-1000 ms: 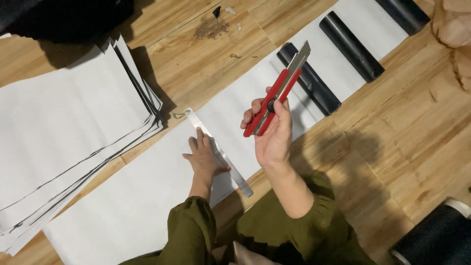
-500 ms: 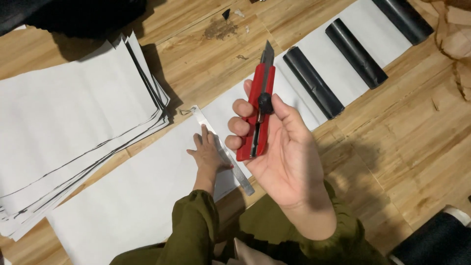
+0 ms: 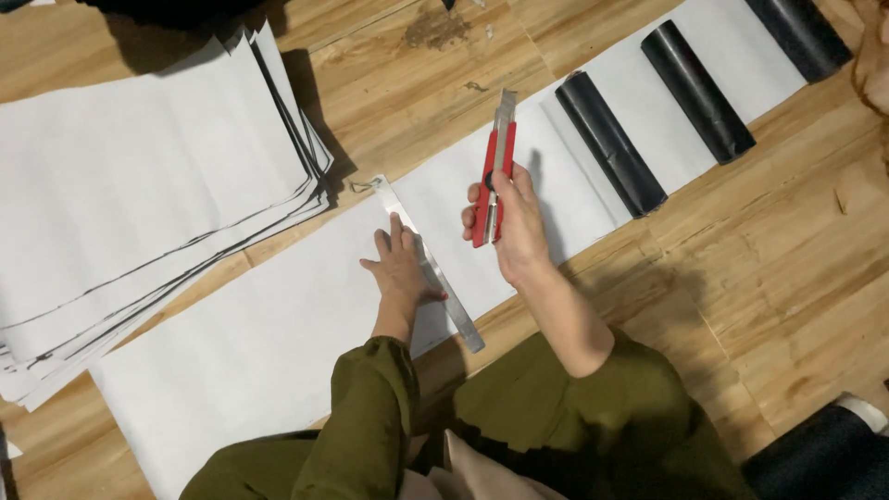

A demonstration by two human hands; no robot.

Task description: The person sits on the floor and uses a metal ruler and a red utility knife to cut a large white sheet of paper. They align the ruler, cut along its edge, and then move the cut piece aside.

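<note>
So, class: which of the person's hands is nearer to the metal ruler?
Left. The left hand presses flat on the metal ruler lying across the white sheet; the right hand is apart from it, holding the red utility knife.

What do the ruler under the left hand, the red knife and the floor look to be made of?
The ruler looks like bare metal: thin, grey, with a dull sheen. The knife in the right hand seems to have a red plastic body, smooth and evenly coloured, around a grey metal blade. The floor looks like wood boards, with visible grain and seams. The left hand presses on the ruler.
</note>
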